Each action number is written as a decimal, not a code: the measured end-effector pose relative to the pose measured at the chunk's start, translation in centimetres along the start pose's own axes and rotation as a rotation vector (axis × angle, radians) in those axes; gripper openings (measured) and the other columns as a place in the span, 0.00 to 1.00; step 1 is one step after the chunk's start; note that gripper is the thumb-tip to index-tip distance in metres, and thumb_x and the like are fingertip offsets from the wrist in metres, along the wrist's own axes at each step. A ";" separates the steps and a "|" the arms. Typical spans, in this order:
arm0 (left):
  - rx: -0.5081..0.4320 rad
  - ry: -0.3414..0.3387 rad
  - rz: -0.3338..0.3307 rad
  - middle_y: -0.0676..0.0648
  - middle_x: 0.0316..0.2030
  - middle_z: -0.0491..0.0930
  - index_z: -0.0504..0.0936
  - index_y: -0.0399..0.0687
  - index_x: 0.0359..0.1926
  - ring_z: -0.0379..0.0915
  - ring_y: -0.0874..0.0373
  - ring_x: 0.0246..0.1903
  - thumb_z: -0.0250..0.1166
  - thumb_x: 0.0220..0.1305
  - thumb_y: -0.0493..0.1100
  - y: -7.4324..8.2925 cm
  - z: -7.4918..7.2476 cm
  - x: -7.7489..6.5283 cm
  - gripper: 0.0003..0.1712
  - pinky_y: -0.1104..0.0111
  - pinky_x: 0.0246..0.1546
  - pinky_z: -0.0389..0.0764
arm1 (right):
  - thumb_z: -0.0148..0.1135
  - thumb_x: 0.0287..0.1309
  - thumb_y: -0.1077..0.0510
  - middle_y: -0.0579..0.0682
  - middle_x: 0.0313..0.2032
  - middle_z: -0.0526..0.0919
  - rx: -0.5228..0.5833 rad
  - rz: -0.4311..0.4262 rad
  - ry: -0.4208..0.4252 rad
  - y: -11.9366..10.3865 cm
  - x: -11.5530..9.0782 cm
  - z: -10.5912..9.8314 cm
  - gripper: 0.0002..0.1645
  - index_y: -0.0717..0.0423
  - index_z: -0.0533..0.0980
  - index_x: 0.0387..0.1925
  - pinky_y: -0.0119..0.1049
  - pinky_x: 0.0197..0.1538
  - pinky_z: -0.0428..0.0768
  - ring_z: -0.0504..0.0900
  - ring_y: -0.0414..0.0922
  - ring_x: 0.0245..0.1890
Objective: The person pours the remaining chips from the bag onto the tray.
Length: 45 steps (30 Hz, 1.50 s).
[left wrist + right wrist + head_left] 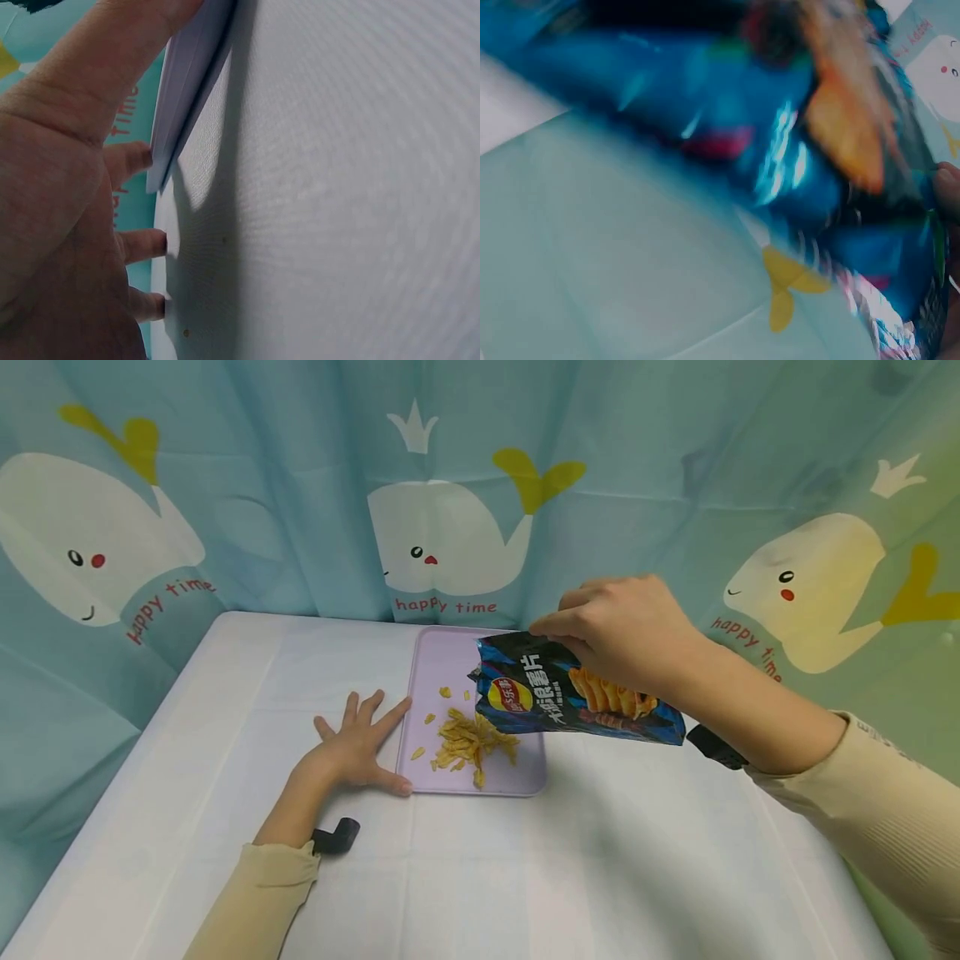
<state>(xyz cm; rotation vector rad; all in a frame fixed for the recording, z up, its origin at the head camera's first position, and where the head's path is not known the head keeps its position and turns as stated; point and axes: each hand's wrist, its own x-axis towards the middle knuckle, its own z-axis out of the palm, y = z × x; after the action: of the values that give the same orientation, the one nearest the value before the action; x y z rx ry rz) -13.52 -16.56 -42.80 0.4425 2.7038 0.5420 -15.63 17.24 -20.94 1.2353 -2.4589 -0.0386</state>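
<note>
A dark blue and black potato chip bag (pixel 517 718) hangs tilted over a light purple tray (pixel 442 656), its torn end toward the left. My right hand (pixel 630 627) pinches the bag along its upper edge. The bag (pixel 720 90) fills much of the right wrist view, blurred, with a fingertip (pixel 946 187) at its side. Broken yellow chips (pixel 465 743) lie in a pile on the tray, with a few crumbs beside it. With fingers spread, my left hand (pixel 348 756) rests at the tray's left edge, thumb and index finger touching it.
A white cloth (pixel 225 760) covers the table under the tray. Behind it hangs a blue curtain (pixel 300 527) with whale prints. In the left wrist view, small crumbs (pixel 187 332) lie on the cloth. Each wrist wears a black device (pixel 337 837).
</note>
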 end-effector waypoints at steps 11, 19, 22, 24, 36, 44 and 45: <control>-0.003 -0.004 -0.008 0.33 0.78 0.36 0.46 0.60 0.80 0.21 0.25 0.74 0.77 0.33 0.75 -0.1 0.2 0.1 0.77 0.17 0.52 0.28 | 0.65 0.61 0.62 0.42 0.19 0.75 -0.009 -0.034 0.007 -0.1 0.2 0.3 0.13 0.44 0.89 0.41 0.37 0.15 0.68 0.78 0.43 0.22; -0.005 -0.010 -0.007 0.33 0.78 0.35 0.46 0.61 0.80 0.20 0.25 0.74 0.77 0.32 0.75 -0.1 0.2 0.1 0.77 0.17 0.53 0.27 | 0.66 0.61 0.61 0.42 0.19 0.75 0.007 -0.011 -0.001 0.0 0.3 0.2 0.11 0.44 0.89 0.41 0.36 0.15 0.68 0.78 0.43 0.22; -0.003 -0.013 -0.009 0.33 0.78 0.35 0.45 0.61 0.80 0.20 0.26 0.74 0.77 0.33 0.75 -0.1 0.2 0.1 0.77 0.18 0.53 0.27 | 0.65 0.62 0.60 0.42 0.19 0.76 0.001 -0.013 -0.018 0.0 0.3 0.1 0.11 0.43 0.89 0.41 0.37 0.15 0.68 0.78 0.43 0.23; -0.004 -0.013 -0.014 0.33 0.78 0.35 0.46 0.61 0.80 0.20 0.26 0.74 0.77 0.33 0.75 0.0 0.2 0.0 0.77 0.18 0.53 0.27 | 0.66 0.62 0.60 0.42 0.20 0.77 0.000 -0.015 -0.015 -0.1 0.4 0.0 0.11 0.43 0.89 0.41 0.37 0.16 0.69 0.78 0.43 0.23; -0.010 0.001 -0.003 0.32 0.77 0.36 0.46 0.59 0.80 0.22 0.24 0.73 0.78 0.34 0.73 0.0 0.0 -0.1 0.76 0.17 0.52 0.28 | 0.63 0.61 0.63 0.43 0.21 0.79 -0.032 -0.069 -0.006 -0.1 0.5 -0.2 0.14 0.44 0.88 0.41 0.39 0.14 0.69 0.80 0.44 0.25; -0.007 -0.004 -0.008 0.33 0.78 0.36 0.46 0.60 0.80 0.20 0.25 0.74 0.77 0.33 0.75 -0.1 0.1 -0.1 0.77 0.18 0.53 0.28 | 0.64 0.64 0.60 0.41 0.21 0.79 0.000 -0.039 -0.029 -0.2 0.7 -0.3 0.11 0.42 0.89 0.41 0.37 0.15 0.68 0.80 0.43 0.25; -0.007 -0.005 -0.006 0.33 0.78 0.35 0.46 0.60 0.80 0.20 0.25 0.74 0.77 0.33 0.75 -0.1 0.1 -0.1 0.77 0.18 0.53 0.28 | 0.64 0.64 0.59 0.41 0.22 0.80 0.003 -0.037 -0.038 -0.2 0.8 -0.3 0.11 0.42 0.89 0.41 0.37 0.15 0.68 0.80 0.43 0.25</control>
<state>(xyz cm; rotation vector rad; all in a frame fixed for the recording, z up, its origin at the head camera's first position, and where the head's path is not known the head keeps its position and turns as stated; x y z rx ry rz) -13.43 -16.60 -42.93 0.4339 2.6965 0.5479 -15.81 16.55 -20.41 1.2920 -2.4691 -0.0688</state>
